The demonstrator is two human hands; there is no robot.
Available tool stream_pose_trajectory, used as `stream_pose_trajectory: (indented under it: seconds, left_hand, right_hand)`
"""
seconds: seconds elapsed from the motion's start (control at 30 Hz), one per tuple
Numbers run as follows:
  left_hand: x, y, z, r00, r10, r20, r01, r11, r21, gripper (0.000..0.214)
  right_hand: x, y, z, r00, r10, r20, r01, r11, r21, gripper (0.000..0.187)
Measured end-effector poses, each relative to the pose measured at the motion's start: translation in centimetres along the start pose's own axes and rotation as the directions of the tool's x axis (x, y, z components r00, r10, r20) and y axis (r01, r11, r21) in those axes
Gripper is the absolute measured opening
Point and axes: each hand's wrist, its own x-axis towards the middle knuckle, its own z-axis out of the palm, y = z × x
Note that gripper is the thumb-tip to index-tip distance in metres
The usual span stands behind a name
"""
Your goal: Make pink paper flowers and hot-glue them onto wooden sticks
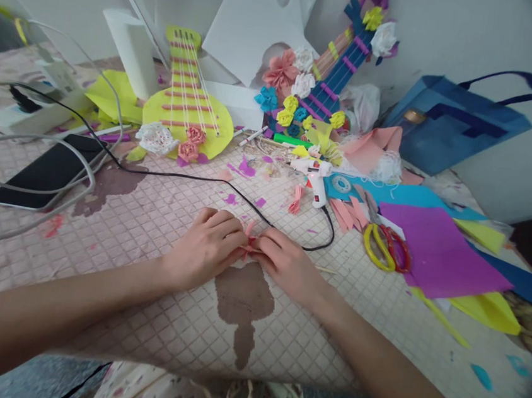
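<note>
Between my two hands, just above the table's middle, is a small pink paper flower [250,243], partly covered by fingers. My left hand [211,241] is closed, pinching its left side with bent fingers. From the other side, my right hand [288,261] pinches it between thumb and fingers. Beyond the hands lies a cut pink paper piece [296,199]. A white glue gun [315,182] rests behind it, its black cord curving close to my right hand.
Red and yellow scissors [387,246] lie right, beside purple paper [446,249]. A yellow paper guitar [188,102] and a blue one [338,80] lean at the back. A blue bag [449,126] stands far right. Left are a tablet-like device [45,172] and looped cables.
</note>
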Motion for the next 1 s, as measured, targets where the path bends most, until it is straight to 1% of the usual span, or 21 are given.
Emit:
stream_pose_trajectory:
  seconds: [0.13,0.23,0.33,0.47,0.63,0.83,1.0]
  left_hand:
    - [0.0,-0.1,0.1,1.000,0.007,0.002,-0.007,1.000,0.009,0.016]
    - [0.0,-0.1,0.2,1.000,0.007,0.004,-0.007,1.000,0.014,0.017]
    - [0.0,-0.1,0.2,1.000,0.003,-0.014,-0.003,1.000,0.012,0.015]
    - [0.0,0.0,0.3,0.999,0.012,-0.032,-0.012,1.000,-0.013,0.009]
    - [-0.1,-0.1,0.5,0.999,0.036,-0.017,-0.037,0.999,-0.039,0.013]
    - [-0.1,-0.1,0.5,0.999,0.037,-0.016,-0.038,0.998,-0.052,0.010]
    - [-0.1,-0.1,0.4,1.000,0.027,0.005,-0.027,0.998,-0.064,0.011]
  right_hand:
    - [-0.2,0.1,-0.4,0.999,0.030,0.020,-0.029,1.000,-0.007,0.009]
    - [-0.3,0.3,-0.8,0.997,0.052,0.053,-0.048,0.996,-0.074,0.012]
    - [-0.4,0.4,-0.9,0.996,0.051,0.075,-0.041,0.990,-0.133,0.015]
    - [-0.4,0.4,-0.9,0.996,0.051,0.078,-0.041,0.992,-0.120,0.014]
    - [-0.4,0.2,-1.0,0.995,0.055,0.088,-0.044,0.991,-0.126,0.014]
    - [-0.4,-0.2,-1.2,0.997,0.070,0.046,-0.068,0.996,-0.050,0.012]
    - [-0.1,-0.6,-0.6,1.000,0.023,-0.021,-0.023,0.999,-0.040,0.009]
